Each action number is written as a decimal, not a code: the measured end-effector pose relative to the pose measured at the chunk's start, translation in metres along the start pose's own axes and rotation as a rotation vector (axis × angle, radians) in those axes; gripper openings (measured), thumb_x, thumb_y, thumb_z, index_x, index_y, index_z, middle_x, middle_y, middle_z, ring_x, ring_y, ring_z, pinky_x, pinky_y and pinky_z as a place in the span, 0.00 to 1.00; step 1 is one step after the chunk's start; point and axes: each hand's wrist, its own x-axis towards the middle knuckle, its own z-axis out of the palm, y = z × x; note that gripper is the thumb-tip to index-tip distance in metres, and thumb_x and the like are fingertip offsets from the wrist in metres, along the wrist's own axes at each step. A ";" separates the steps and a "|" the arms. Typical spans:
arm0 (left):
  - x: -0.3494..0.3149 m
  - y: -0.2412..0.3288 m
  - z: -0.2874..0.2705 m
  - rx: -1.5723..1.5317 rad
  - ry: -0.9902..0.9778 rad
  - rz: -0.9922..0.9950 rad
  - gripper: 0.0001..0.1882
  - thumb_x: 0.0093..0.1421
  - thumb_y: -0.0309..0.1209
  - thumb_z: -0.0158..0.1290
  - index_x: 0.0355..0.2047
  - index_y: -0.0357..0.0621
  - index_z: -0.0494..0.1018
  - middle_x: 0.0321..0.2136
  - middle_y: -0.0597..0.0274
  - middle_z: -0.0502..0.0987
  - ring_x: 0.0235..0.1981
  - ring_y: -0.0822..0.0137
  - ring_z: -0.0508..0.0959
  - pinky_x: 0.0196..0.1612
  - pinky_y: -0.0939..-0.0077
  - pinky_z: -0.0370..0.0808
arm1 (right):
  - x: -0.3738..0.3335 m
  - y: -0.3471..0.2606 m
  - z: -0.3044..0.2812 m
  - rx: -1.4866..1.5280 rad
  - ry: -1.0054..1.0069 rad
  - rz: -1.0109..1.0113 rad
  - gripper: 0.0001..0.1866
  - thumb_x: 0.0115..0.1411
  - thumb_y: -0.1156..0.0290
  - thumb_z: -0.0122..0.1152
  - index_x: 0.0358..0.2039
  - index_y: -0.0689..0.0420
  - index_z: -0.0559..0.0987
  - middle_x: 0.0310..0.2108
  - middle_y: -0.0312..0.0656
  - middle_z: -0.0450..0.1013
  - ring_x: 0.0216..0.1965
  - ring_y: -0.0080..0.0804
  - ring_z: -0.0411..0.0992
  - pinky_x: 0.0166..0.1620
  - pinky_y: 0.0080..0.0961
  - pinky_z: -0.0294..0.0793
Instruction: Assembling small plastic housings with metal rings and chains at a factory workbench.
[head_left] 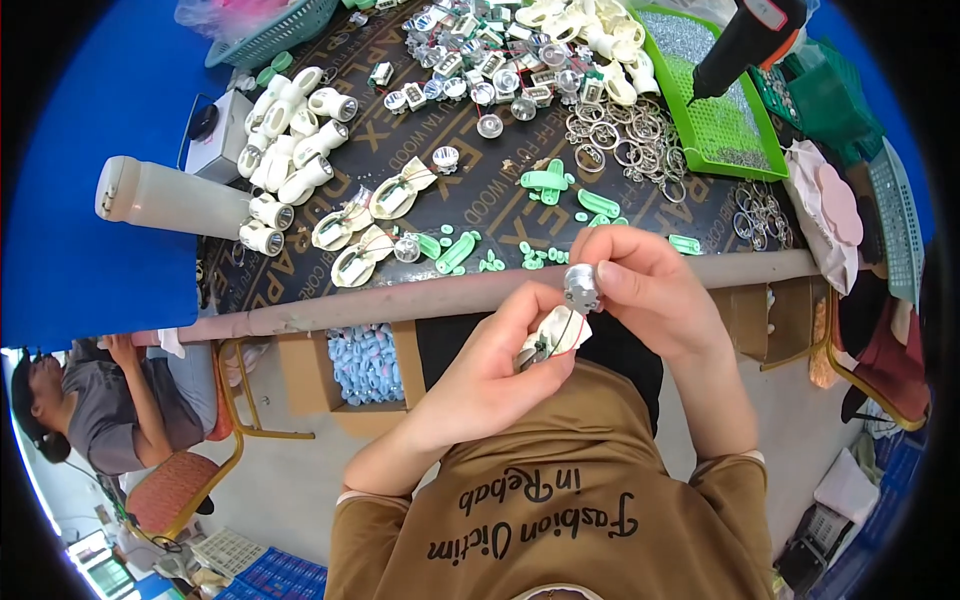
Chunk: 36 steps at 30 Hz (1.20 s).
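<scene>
My left hand (490, 365) grips a cream flashlight casing half (566, 330) with wires and a small circuit inside it. Just above the casing, my right hand (650, 290) pinches a silver lamp head (581, 288) between thumb and fingers. A red wire shows at the casing's side. Both hands are close together in front of the table's padded edge (480, 292). Beyond them lie green plastic switch covers (457, 252) and small green buttons (532, 258). To the left rest several opened cream casings (398, 196) with wired parts in them.
Assembled cream flashlights (300, 150) lie at the left beside a translucent bottle (180, 195). Wired lamp parts (490, 85) and metal key rings (625, 135) are piled farther back. A power screwdriver (740, 50) hangs over a green tray (740, 157) of small metal pieces. A person (110, 405) sits at the left.
</scene>
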 end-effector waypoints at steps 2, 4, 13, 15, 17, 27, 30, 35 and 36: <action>0.000 -0.002 -0.001 0.002 0.029 0.006 0.13 0.55 0.23 0.49 0.41 0.40 0.62 0.30 0.68 0.66 0.27 0.81 0.65 0.30 0.86 0.64 | 0.000 -0.003 0.000 0.042 0.004 -0.026 0.06 0.57 0.70 0.55 0.29 0.60 0.73 0.27 0.30 0.66 0.29 0.17 0.62 0.33 0.15 0.61; 0.000 -0.002 -0.003 0.019 0.056 0.045 0.12 0.55 0.25 0.50 0.39 0.40 0.63 0.29 0.69 0.67 0.28 0.81 0.65 0.32 0.84 0.64 | -0.002 -0.005 0.002 -0.167 0.082 -0.186 0.05 0.56 0.73 0.56 0.28 0.61 0.73 0.28 0.32 0.65 0.29 0.17 0.61 0.33 0.14 0.60; -0.002 -0.008 -0.004 -0.010 0.113 0.138 0.09 0.56 0.25 0.49 0.36 0.39 0.62 0.26 0.68 0.69 0.27 0.82 0.65 0.30 0.85 0.62 | -0.011 -0.006 0.021 -0.561 0.283 -0.282 0.04 0.55 0.77 0.56 0.26 0.62 0.72 0.27 0.33 0.64 0.28 0.15 0.61 0.30 0.13 0.60; -0.001 -0.011 -0.002 -0.008 0.117 0.181 0.09 0.56 0.25 0.48 0.36 0.39 0.62 0.26 0.68 0.69 0.26 0.82 0.65 0.29 0.85 0.62 | -0.009 -0.008 0.025 -0.532 0.291 -0.293 0.04 0.55 0.77 0.56 0.26 0.62 0.72 0.27 0.33 0.64 0.27 0.15 0.61 0.30 0.12 0.60; -0.001 -0.011 -0.002 -0.005 0.118 0.224 0.09 0.57 0.25 0.48 0.36 0.39 0.62 0.25 0.69 0.69 0.26 0.82 0.64 0.29 0.86 0.62 | -0.007 -0.010 0.028 -0.453 0.302 -0.234 0.04 0.56 0.76 0.56 0.26 0.62 0.72 0.27 0.32 0.64 0.27 0.14 0.63 0.31 0.12 0.62; 0.001 -0.011 -0.002 0.004 0.109 0.195 0.09 0.58 0.29 0.44 0.38 0.40 0.60 0.24 0.62 0.69 0.19 0.80 0.63 0.21 0.88 0.60 | -0.003 -0.003 0.018 -0.238 0.243 -0.117 0.05 0.58 0.73 0.54 0.31 0.62 0.73 0.29 0.34 0.70 0.28 0.16 0.67 0.32 0.13 0.68; 0.001 -0.012 -0.002 0.014 0.088 0.252 0.08 0.58 0.29 0.43 0.36 0.40 0.59 0.24 0.62 0.69 0.19 0.80 0.64 0.21 0.89 0.59 | -0.001 -0.003 0.017 -0.187 0.216 -0.105 0.05 0.58 0.73 0.54 0.31 0.63 0.73 0.29 0.34 0.70 0.28 0.16 0.68 0.32 0.14 0.69; 0.000 -0.012 -0.001 -0.031 0.126 0.230 0.04 0.59 0.26 0.45 0.34 0.40 0.63 0.23 0.69 0.69 0.21 0.83 0.64 0.25 0.88 0.61 | 0.000 -0.002 0.015 -0.167 0.202 -0.128 0.06 0.59 0.73 0.53 0.32 0.63 0.73 0.29 0.34 0.70 0.28 0.16 0.68 0.33 0.14 0.69; 0.000 -0.012 0.000 -0.051 0.135 0.212 0.04 0.59 0.25 0.44 0.34 0.40 0.63 0.23 0.69 0.69 0.21 0.84 0.64 0.23 0.88 0.61 | 0.001 -0.001 0.015 -0.167 0.200 -0.129 0.06 0.59 0.73 0.53 0.32 0.63 0.73 0.29 0.34 0.70 0.28 0.16 0.68 0.33 0.14 0.69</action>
